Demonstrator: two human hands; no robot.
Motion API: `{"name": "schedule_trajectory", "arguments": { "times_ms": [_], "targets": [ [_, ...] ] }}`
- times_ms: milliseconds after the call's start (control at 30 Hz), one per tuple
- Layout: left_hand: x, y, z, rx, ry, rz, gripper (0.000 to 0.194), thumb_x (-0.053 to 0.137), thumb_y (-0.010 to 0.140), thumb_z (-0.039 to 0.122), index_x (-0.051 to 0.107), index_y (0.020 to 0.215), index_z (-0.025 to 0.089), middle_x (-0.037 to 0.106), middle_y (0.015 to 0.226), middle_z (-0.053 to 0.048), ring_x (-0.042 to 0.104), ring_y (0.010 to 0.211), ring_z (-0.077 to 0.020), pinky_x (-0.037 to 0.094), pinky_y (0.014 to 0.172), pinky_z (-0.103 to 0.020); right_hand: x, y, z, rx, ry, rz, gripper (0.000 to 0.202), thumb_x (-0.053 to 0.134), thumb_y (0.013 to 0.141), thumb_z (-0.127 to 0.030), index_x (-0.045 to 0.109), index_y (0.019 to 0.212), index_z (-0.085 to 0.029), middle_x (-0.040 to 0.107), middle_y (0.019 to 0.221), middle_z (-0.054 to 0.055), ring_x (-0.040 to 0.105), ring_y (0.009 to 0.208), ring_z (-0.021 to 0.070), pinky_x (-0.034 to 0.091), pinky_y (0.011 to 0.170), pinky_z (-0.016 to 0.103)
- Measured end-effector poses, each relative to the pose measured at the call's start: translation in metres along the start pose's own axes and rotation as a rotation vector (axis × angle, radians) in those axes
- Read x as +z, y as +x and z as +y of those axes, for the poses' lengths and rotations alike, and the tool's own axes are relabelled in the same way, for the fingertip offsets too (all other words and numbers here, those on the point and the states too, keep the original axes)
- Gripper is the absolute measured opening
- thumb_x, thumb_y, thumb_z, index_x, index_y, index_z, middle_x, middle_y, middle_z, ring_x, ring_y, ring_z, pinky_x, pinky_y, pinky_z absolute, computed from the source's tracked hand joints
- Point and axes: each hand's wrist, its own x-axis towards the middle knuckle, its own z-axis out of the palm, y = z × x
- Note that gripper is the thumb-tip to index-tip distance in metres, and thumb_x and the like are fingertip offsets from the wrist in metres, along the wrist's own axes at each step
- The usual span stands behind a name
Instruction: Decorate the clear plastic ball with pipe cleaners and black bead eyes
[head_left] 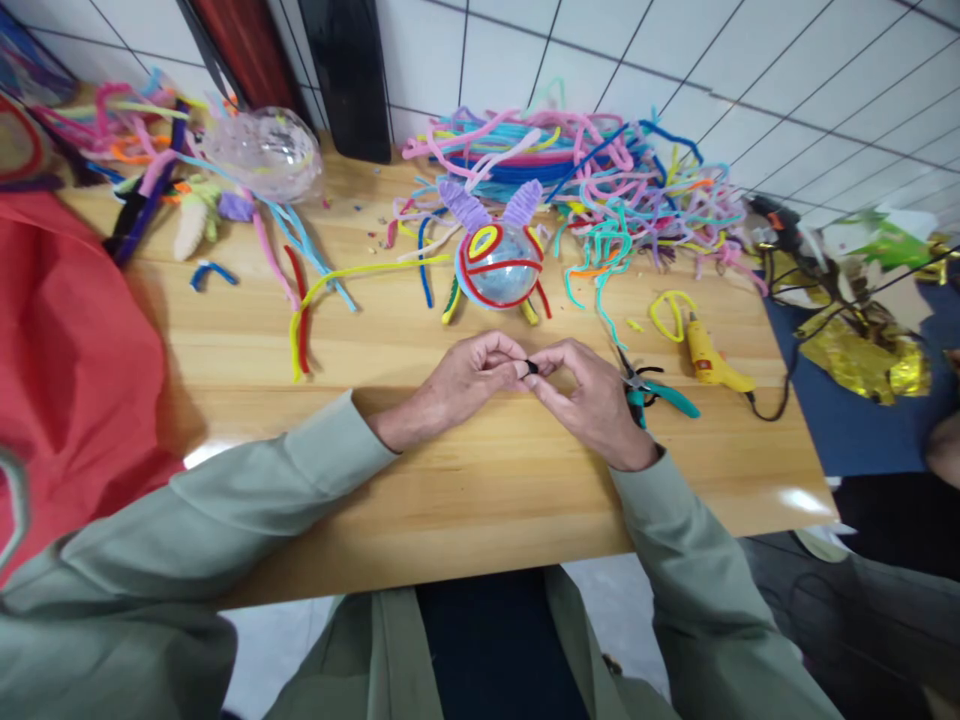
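The grip is a two-handed pinch: left hand [469, 382] and right hand [586, 395] meet with curled fingers, thumbs and fingertips clamped on a small black piece [532, 367], its material unclear. Grey-green sleeves [277, 480] slant in from 8 and 5 o'clock. Near 12 o'clock stands a clear, shiny ball figure [504, 283] with fuzzy purple ears and red trim; beyond it, a tangled heap of fuzzy multicoloured stems [589, 155]. At 3 o'clock, teal-handled metal pliers [670, 395] and a yellow glue gun [707, 358] lie on the smooth wooden surface [450, 510].

Glossy plastic ball [501, 284]; fuzzy ears [523, 204]; wood tabletop [480, 500].
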Motion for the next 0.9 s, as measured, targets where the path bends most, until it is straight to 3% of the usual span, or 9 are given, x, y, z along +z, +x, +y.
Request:
{"name": "schedule_trajectory", "arguments": {
  "times_ms": [100, 300, 500, 667, 900],
  "targets": [
    [0.001, -0.001, 0.004, -0.020, 0.001, 0.011, 0.034, 0.083, 0.091, 0.046, 0.068, 0.101, 0.017, 0.076, 0.098, -0.003, 0.076, 0.089, -0.0162, 0.063, 0.087, -0.032, -0.002, 0.001, 0.000, 0.030, 0.014, 0.006, 0.013, 0.073, 0.096, -0.019, 0.067, 0.104, -0.027, 0.076, 0.094, 0.002, 0.072, 0.085, 0.0207, 0.059, 0.078, 0.037],
    [-0.001, -0.003, 0.014, -0.036, 0.204, -0.006, 0.032, 0.078, 0.092, 0.048, 0.073, 0.093, 0.016, 0.072, 0.083, -0.001, 0.058, 0.066, -0.0100, 0.049, 0.064, -0.024, -0.001, 0.000, 0.001, 0.001, 0.027, 0.019, 0.010, 0.071, 0.099, -0.022, 0.068, 0.107, -0.028, 0.075, 0.093, 0.002, 0.072, 0.085, 0.0213, 0.059, 0.078, 0.038],
    [-0.001, -0.002, 0.013, -0.037, 0.213, 0.018, 0.035, 0.081, 0.087, 0.051, 0.072, 0.086, 0.018, 0.066, 0.073, 0.002, 0.051, 0.063, -0.0095, 0.045, 0.063, -0.024, 0.001, -0.001, -0.002, 0.018, 0.002, -0.012, 0.011, 0.068, 0.099, -0.020, 0.068, 0.106, -0.028, 0.077, 0.096, 0.004, 0.073, 0.088, 0.0226, 0.060, 0.079, 0.039],
    [0.001, -0.003, 0.016, -0.033, 0.183, -0.007, 0.043, 0.077, 0.091, 0.060, 0.070, 0.090, 0.018, 0.064, 0.076, 0.001, 0.050, 0.062, -0.0103, 0.044, 0.061, -0.026, -0.001, 0.000, -0.003, 0.017, 0.007, 0.042, 0.012, 0.069, 0.099, -0.019, 0.067, 0.105, -0.029, 0.076, 0.093, 0.002, 0.073, 0.085, 0.0216, 0.060, 0.079, 0.038],
    [0.000, -0.004, 0.015, -0.048, 0.247, -0.020, 0.038, 0.077, 0.090, 0.055, 0.069, 0.088, 0.018, 0.062, 0.076, 0.001, 0.046, 0.061, -0.0093, 0.040, 0.058, -0.024, -0.003, 0.000, -0.005, 0.086, 0.080, 0.053, 0.007, 0.070, 0.096, -0.023, 0.068, 0.102, -0.027, 0.076, 0.092, 0.002, 0.072, 0.084, 0.0211, 0.060, 0.078, 0.038]
  ]
}}
